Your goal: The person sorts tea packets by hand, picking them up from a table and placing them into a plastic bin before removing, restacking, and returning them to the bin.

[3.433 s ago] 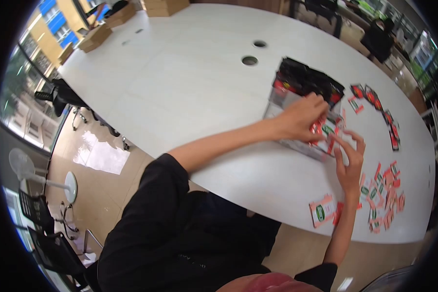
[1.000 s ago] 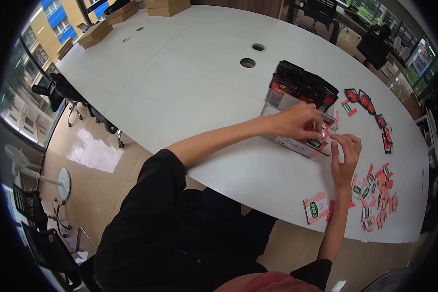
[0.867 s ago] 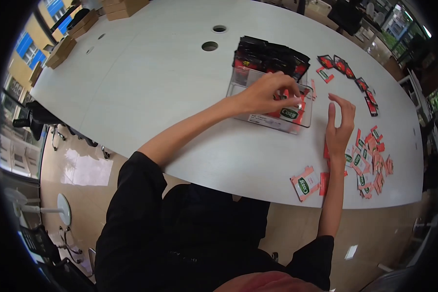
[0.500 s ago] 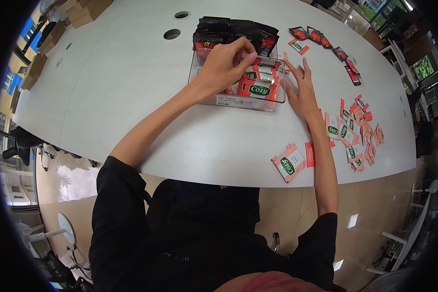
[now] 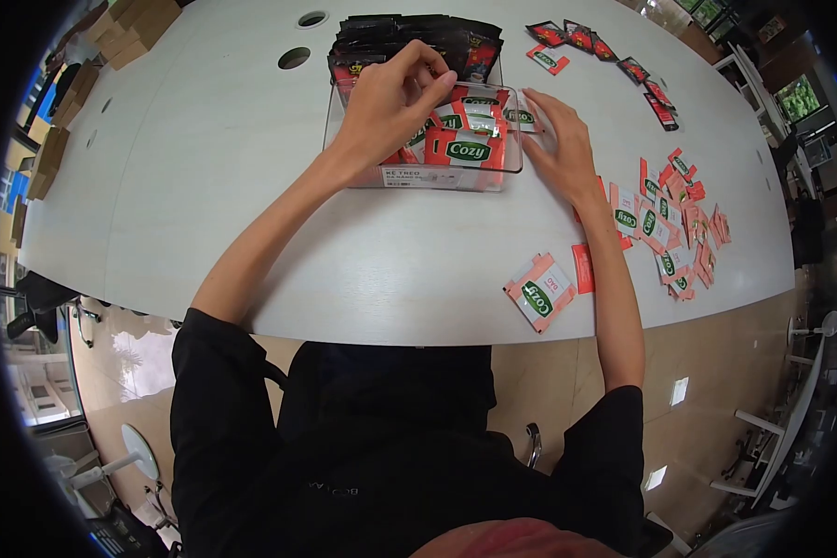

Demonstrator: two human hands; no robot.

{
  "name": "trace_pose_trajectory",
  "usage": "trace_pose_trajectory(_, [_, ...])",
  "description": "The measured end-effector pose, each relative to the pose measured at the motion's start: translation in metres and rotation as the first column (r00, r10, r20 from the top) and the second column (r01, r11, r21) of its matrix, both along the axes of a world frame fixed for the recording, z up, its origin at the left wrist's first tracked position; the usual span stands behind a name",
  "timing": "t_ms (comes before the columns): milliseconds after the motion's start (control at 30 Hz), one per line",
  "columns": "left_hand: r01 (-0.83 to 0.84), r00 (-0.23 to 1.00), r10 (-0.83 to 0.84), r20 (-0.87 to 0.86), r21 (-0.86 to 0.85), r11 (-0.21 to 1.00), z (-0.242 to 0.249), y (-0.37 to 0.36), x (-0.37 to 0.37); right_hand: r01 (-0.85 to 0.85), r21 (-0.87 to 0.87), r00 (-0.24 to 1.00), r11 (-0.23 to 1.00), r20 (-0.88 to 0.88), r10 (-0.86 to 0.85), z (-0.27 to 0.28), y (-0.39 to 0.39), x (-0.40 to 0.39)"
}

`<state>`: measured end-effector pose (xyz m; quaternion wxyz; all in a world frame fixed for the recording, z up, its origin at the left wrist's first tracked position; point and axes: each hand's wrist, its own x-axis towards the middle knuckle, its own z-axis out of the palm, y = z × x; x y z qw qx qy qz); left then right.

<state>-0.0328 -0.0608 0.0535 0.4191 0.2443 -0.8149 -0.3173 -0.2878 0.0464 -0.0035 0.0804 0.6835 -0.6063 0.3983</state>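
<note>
A clear plastic box [image 5: 327, 139] holds red-and-white Cozy tea packets [image 5: 469, 151] in its near part. Black sachets [image 5: 418, 37] with red print stand in rows at its far side. Over the box, my left hand [image 5: 386, 104] is curled, thumb and forefinger close together; whatever they pinch is hidden. At the box's right side, my right hand [image 5: 564, 153] has its fingertips and thumb at opposite edges of a pale Cozy packet [image 5: 521, 117]. Part of that packet lies behind the box's wall.
A pile of Cozy packets [image 5: 665, 223] lies to the right of my forearm, and one packet [image 5: 540, 293] is near the front edge. Several black-and-red sachets [image 5: 603, 48] curve along the back right. Cardboard boxes [image 5: 135, 33] stand at the far left, near cable holes [image 5: 295, 59].
The whole view has shifted, so the table's things sit further up and left. My right fingers have drawn together around the pale packet. My left hand stays curled over the box.
</note>
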Motion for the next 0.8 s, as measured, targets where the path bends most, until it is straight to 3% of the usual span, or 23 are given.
trace_pose_trajectory(100, [0.015,1.000,-0.015,-0.004,-0.018,1.000,-0.001,-0.001,0.000,0.043,0.146,0.999,0.988,-0.026,-0.040,-0.009,0.000,-0.002])
trace_pose_trajectory(233, [0.015,1.000,-0.015,0.004,-0.009,1.000,0.000,0.000,0.001,0.147,0.054,0.971,0.988,-0.198,-0.133,0.006,0.008,-0.010])
trace_pose_trajectory(333, [0.024,1.000,-0.024,0.005,-0.005,1.000,0.000,0.000,0.001,0.261,0.051,0.961,0.964,-0.104,-0.254,0.020,0.016,-0.013])
trace_pose_trajectory(400, [0.029,1.000,-0.029,0.004,-0.008,1.000,-0.001,0.000,0.001,0.437,-0.007,0.900,0.900,-0.003,-0.437,0.025,0.019,-0.013])
trace_pose_trajectory(433, [0.031,1.000,-0.031,0.002,-0.017,0.999,-0.001,-0.001,0.001,0.419,-0.076,0.908,0.905,0.025,-0.418,0.025,0.019,-0.014])
trace_pose_trajectory(567, [0.028,0.999,-0.028,0.022,-0.039,0.999,-0.003,-0.003,0.001,0.325,-0.086,0.946,0.942,0.014,-0.325,0.037,0.024,-0.011])
trace_pose_trajectory(667, [0.033,0.999,-0.032,0.009,-0.063,0.997,-0.005,-0.004,0.000,0.331,-0.028,0.936,0.943,-0.119,-0.332,0.042,0.033,-0.015])
trace_pose_trajectory(733, [0.044,0.999,-0.043,0.013,-0.052,0.998,-0.003,-0.003,0.001,0.338,0.214,0.933,0.916,-0.205,-0.296,0.048,0.043,-0.024])
trace_pose_trajectory(767, [0.041,0.999,-0.041,0.016,-0.059,0.997,-0.003,-0.003,0.001,0.344,0.217,0.930,0.913,-0.210,-0.300,0.049,0.049,-0.031])
trace_pose_trajectory(800, [0.036,0.999,-0.035,0.019,-0.068,0.997,-0.003,-0.003,0.001,0.268,0.386,0.962,0.883,-0.162,-0.221,0.050,0.056,-0.039])
